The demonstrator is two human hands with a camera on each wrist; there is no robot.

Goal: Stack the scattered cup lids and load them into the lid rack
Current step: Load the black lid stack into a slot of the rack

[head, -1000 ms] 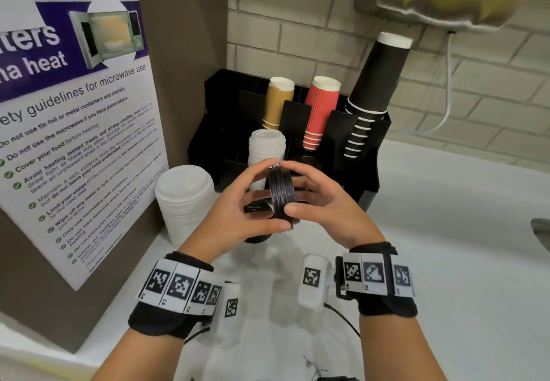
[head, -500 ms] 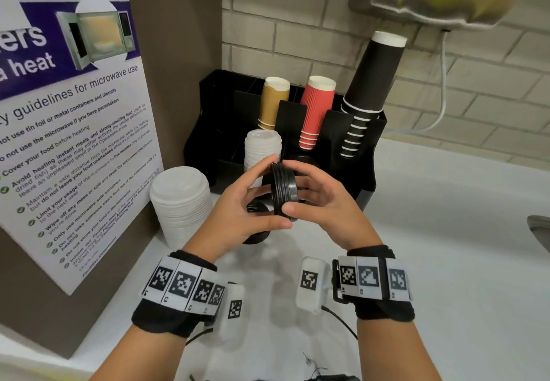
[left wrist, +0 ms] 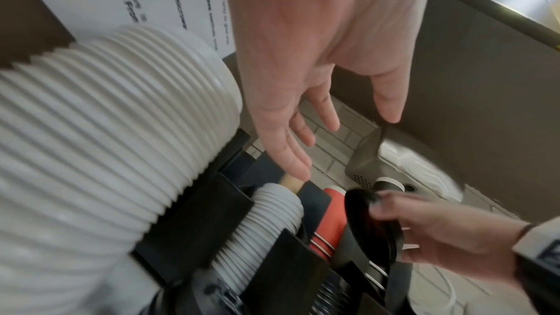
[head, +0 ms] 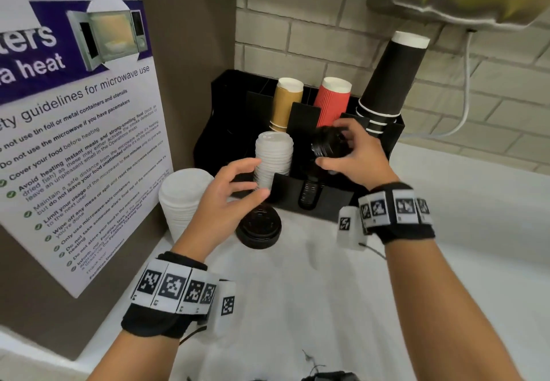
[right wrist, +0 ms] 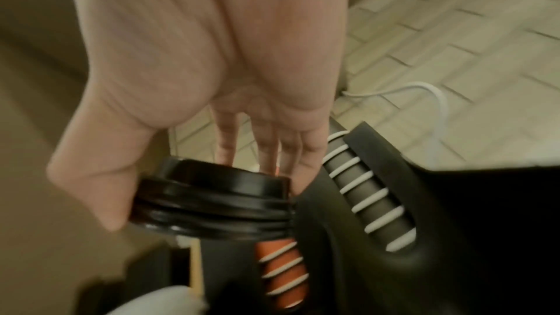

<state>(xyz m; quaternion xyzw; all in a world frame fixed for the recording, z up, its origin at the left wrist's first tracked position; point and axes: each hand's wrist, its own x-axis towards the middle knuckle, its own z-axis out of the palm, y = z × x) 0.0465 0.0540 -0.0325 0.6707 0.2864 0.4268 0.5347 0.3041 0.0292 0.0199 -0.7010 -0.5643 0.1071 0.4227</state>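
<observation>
My right hand point(head: 330, 144) grips a short stack of black lids point(head: 323, 150) by its rim, tilted, above the middle slots of the black lid rack point(head: 327, 202). The right wrist view shows thumb and fingers of that right hand point(right wrist: 206, 191) pinching the black lids point(right wrist: 212, 207). My left hand point(head: 260, 178) hovers open and holds nothing, just in front of the white lid stack point(head: 273, 157) that stands in the rack. More black lids point(head: 259, 229) lie stacked on the counter below it. A few black lids point(head: 309, 193) sit low in a front slot.
A tall stack of white lids point(head: 184, 199) stands on the counter left of the rack, against a poster board point(head: 74, 142). Tan cups point(head: 285, 101), red cups point(head: 333, 101) and black cups point(head: 390, 83) fill the rack's back slots. A brick wall is behind.
Both hands held the black lid stack together before. The left hand has let go and dropped back left; the right hand has carried the stack up and right over the rack.
</observation>
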